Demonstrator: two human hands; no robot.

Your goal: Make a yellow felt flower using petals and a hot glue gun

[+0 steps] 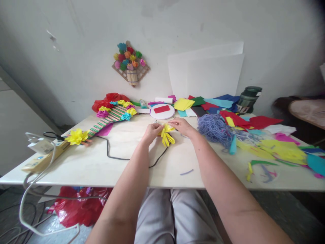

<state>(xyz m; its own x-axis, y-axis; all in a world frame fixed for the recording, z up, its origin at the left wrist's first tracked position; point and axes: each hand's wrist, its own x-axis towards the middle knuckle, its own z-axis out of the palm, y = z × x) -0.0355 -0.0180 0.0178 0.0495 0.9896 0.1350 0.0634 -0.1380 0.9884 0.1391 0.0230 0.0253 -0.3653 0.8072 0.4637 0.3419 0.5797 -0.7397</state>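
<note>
White table (101, 162); left hand (151, 131), right hand (183, 126) fingers pinching yellow looped paper flower (167, 135).

Left hand (152, 130) fingertips hidden behind yellow paper flower (167, 135); teal paper (316, 163) perhaps cut by right edge.

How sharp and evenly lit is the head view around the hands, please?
Head view: soft, even daylight with no glare; both hands, left and right, and the yellow paper flower are fairly sharp; wide-angle distortion bends the table edge; corners darken and blur.
</note>
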